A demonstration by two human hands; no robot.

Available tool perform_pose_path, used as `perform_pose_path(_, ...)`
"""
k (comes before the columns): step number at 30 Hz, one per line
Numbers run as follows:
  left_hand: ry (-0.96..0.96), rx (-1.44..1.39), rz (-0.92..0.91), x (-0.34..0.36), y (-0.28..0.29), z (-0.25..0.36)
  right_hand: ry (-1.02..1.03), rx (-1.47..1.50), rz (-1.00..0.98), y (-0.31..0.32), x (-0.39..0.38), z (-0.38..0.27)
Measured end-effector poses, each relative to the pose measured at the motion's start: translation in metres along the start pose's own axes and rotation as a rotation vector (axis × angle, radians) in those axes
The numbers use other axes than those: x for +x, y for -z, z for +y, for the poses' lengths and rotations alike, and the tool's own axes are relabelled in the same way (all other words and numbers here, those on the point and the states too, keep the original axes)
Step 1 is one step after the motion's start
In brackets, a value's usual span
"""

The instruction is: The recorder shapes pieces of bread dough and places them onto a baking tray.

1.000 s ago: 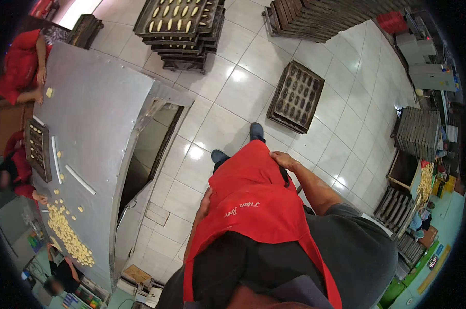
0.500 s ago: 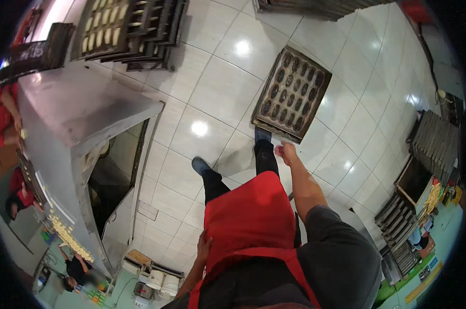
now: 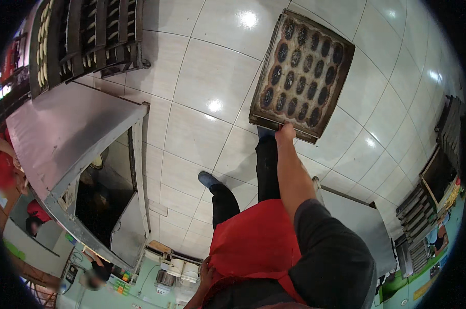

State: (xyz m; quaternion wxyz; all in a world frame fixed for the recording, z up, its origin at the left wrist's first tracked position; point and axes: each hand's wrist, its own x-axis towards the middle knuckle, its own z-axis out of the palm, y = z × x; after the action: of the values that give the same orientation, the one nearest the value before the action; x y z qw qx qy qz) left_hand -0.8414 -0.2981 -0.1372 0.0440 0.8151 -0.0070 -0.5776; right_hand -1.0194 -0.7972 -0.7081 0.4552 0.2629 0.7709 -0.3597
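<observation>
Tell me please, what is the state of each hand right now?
Left hand: against the side of the red apron; open or closed cannot be told.
Right hand: closed on the near edge of the baking tray.

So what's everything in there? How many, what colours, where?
Tray pile: one, brown, dark ovals, top right of centre
Tray rack: one, dark brown, upper left
Dough pieces: many, cream, in rack
Metal table: one, grey, left
Floor tiles: many, white, centre
Buckets: at least two, white, lower left
Other people: at least three, red or dark clothes, left
Shoes: two, blue, centre, one partly hidden
Apron: one, red, bottom centre
Right hand: one, bare, at tray pile's near edge
Left hand: one, bare, by apron
</observation>
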Motion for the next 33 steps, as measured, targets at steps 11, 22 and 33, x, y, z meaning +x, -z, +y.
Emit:
perform_pose_path(11,-0.065,0.104,0.041,0.008,-0.005,0.023,-0.005,0.265,-0.413,0.03,-0.069,-0.077)
perform_pose_path(22,-0.259,0.08,0.262,0.014,-0.059,0.009,-0.267,-0.393,-0.886,0.187,-0.264,-0.179)
perform_pose_path(33,-0.267,-0.744,0.482,0.034,-0.045,-0.102,-0.022,-0.881,-1.516,0.13,-0.632,0.037)
